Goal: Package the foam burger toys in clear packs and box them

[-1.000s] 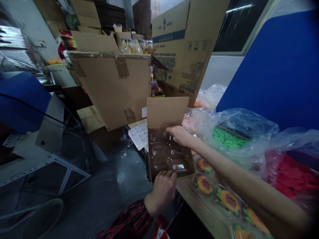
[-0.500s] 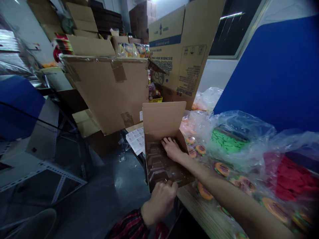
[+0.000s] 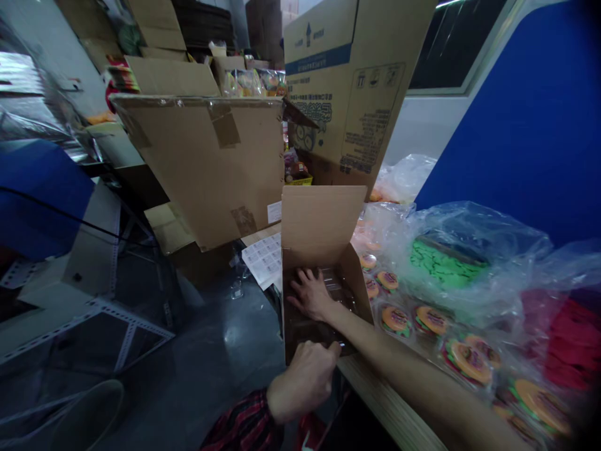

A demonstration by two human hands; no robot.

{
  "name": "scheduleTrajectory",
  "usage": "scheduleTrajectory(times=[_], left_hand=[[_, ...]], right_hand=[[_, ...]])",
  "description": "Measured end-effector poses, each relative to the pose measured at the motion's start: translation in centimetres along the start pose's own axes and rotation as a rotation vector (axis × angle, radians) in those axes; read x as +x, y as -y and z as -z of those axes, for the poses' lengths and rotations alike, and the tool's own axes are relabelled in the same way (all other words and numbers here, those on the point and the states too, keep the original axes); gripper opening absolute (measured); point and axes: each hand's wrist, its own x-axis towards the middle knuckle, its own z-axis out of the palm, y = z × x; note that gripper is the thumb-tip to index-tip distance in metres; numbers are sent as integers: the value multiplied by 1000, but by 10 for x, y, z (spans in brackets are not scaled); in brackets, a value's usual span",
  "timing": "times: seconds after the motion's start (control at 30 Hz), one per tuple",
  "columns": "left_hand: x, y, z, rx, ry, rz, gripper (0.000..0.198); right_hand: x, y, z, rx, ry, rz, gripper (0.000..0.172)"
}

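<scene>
An open cardboard box (image 3: 323,219) with its lid flap raised stands at the table's edge. Inside it lies a clear plastic tray (image 3: 345,291) with moulded hollows. My right hand (image 3: 310,295) reaches into the box, fingers spread flat on the left part of the tray. My left hand (image 3: 307,376), below a plaid cuff, has its fingers curled over the box's near edge, thumb towards the right. To the right of the box sit several burger-shaped toys (image 3: 394,318) in clear plastic packs.
Clear bags with green pieces (image 3: 444,263) and red pieces (image 3: 575,344) lie on the right. Printed sheets (image 3: 263,258) lie left of the box. Large cartons (image 3: 201,169) stand behind. A wooden table edge (image 3: 375,401) runs at lower right; grey floor (image 3: 225,351) lies left.
My right hand has shifted from the right of the tray to its left, fingers spreading wider. My left hand stays at the near edge. The view has turned slightly.
</scene>
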Motion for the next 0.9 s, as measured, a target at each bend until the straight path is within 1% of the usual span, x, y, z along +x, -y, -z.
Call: scheduleTrajectory(times=[0.1,0.23,0.33,0.43,0.5,0.57,0.63,0.7,0.77,0.83,0.9], left_hand=[[0,2,6,-74,6,1,22],[5,6,14,-141,53,-42,34],[9,9,20,-111,66,-44,35],[10,10,23,-60,67,-62,35],[9,10,20,-29,85,-87,33],[8,7,14,15,86,-91,29],[8,3,6,77,54,-64,26],[8,0,-1,134,30,-9,29],[9,1,-7,152,54,53,29],[12,6,-8,130,86,90,25],[16,12,-6,103,99,89,24]], right_hand=[[-1,-4,-13,-2,10,-19,43],[-1,-6,-17,47,-2,-38,45],[0,-9,-11,115,-17,-42,44],[-6,-14,0,142,-19,-37,40],[-15,-16,8,132,-56,-66,39],[-26,-16,10,118,-89,-140,44],[-38,-16,7,116,-40,-217,53],[-46,-16,1,138,62,-256,61],[-49,-16,-6,167,127,-269,67],[-48,-17,-11,189,137,-278,71],[-46,-20,-13,222,141,-282,75]])
